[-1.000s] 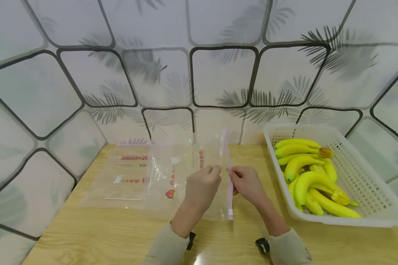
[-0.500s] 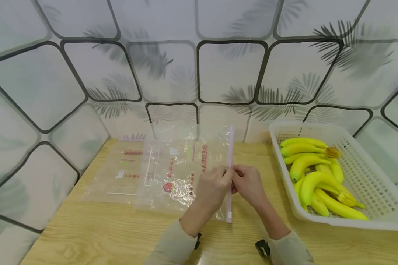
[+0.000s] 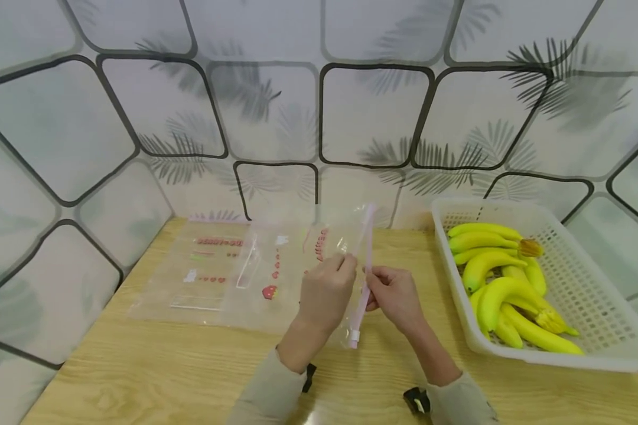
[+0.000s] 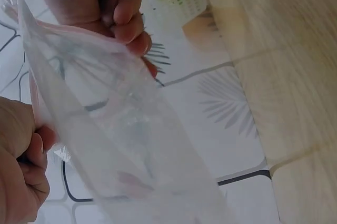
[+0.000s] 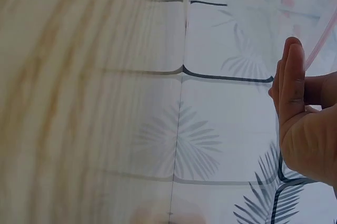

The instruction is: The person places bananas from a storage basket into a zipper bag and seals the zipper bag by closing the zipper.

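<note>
A clear zip bag (image 3: 266, 313) with strawberry prints is held with its pink slider strip (image 3: 369, 236) toward the right. My left hand (image 3: 326, 295) grips one side of the mouth. Opposite it, my right hand (image 3: 397, 297) pinches the pink-strip side between thumb and fingers. The two sides of the mouth stand apart between the hands, as the left wrist view shows, where the left hand (image 4: 18, 161) and right hand (image 4: 92, 0) are on either side. A white slider (image 3: 354, 336) sits at the strip's near end. Another clear printed bag (image 3: 162, 298) lies flat at left, partly overlapped.
To the right, a white perforated plastic basket (image 3: 595, 271) holds several yellow bananas (image 3: 500, 295). The wooden table (image 3: 165, 372) meets a patterned wall covering (image 3: 276, 118) at the back and left.
Half a second ago the hands came together at the pink strip; now the left hand has drawn away leftward, parting the bag's mouth. The strip's near end has swung left.
</note>
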A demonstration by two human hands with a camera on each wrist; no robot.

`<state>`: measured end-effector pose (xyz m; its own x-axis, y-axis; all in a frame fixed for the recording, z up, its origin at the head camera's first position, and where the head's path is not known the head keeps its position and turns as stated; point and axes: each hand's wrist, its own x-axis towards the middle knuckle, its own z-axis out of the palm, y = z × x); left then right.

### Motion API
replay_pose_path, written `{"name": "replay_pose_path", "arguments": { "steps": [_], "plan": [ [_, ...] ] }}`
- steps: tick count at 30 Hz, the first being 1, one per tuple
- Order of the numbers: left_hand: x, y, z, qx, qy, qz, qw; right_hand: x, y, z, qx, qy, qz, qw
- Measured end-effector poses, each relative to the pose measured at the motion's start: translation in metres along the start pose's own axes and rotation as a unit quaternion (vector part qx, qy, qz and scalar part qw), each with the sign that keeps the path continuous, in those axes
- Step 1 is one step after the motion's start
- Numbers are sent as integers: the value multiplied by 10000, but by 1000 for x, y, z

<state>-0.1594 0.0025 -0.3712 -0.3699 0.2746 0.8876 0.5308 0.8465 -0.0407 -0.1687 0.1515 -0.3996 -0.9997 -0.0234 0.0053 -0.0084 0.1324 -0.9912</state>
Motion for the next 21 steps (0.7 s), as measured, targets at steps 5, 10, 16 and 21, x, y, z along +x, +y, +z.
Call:
{"name": "replay_pose_path", "arguments": {
  "steps": [5, 10, 16, 21],
  "plan": [
    [7, -14, -6, -151, 494, -440, 9977, 6, 4, -9, -149, -141, 7, 9998],
    [8, -27, -12, -535, 613, -979, 9919, 8, 9, -20, -422, -227, 33, 9988],
    [9, -33, -21, -522, -148, -1442, 9881, 12, 10, -27, -692, -451, 8, 9966],
    [9, -35, -28, -512, -988, -1613, 9806, 15, 12, -32, -1021, -458, -52, 9937]
  ]
}}
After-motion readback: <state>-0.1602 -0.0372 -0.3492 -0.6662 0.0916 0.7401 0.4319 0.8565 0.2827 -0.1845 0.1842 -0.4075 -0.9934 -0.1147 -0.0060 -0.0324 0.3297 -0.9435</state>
